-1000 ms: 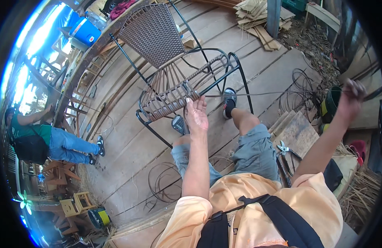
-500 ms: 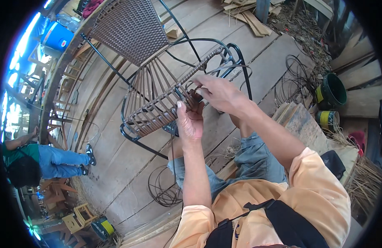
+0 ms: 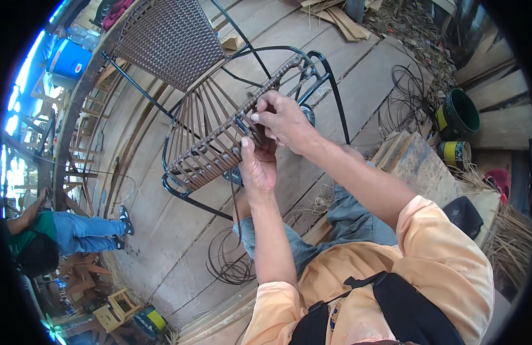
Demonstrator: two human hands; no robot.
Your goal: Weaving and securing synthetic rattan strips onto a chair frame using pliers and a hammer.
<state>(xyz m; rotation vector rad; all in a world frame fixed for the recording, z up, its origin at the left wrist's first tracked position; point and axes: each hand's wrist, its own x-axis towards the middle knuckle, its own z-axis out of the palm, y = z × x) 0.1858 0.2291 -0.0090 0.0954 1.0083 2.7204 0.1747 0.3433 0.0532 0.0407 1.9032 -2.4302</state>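
A chair with a black metal frame has a tightly woven brown backrest [image 3: 168,43] and brown strips [image 3: 199,112] strung across its seat. More strip wraps the seat's front edge [image 3: 205,168] in side-by-side turns. My left hand [image 3: 260,169] grips this edge near its middle, thumb up on the near side, fingers curled beneath and partly hidden. Just above it, my right hand [image 3: 286,122] is closed, thumb and forefinger pinched at the brown strip on the edge. Below my left hand, a loose length of strip [image 3: 236,201] hangs toward a coil [image 3: 228,264] on the floor.
Another coil of strip [image 3: 407,95] lies at the right, near dark buckets [image 3: 461,115] and a wooden board [image 3: 421,172]. Wood offcuts [image 3: 340,23] lie at the back. Another person [image 3: 76,230] is at the far left, near a blue cooler [image 3: 69,60].
My right hand has shifted a little left along the edge, its fingers going from reaching over the edge to a raised pinch. My left hand stays at the edge. The view has shifted slightly.
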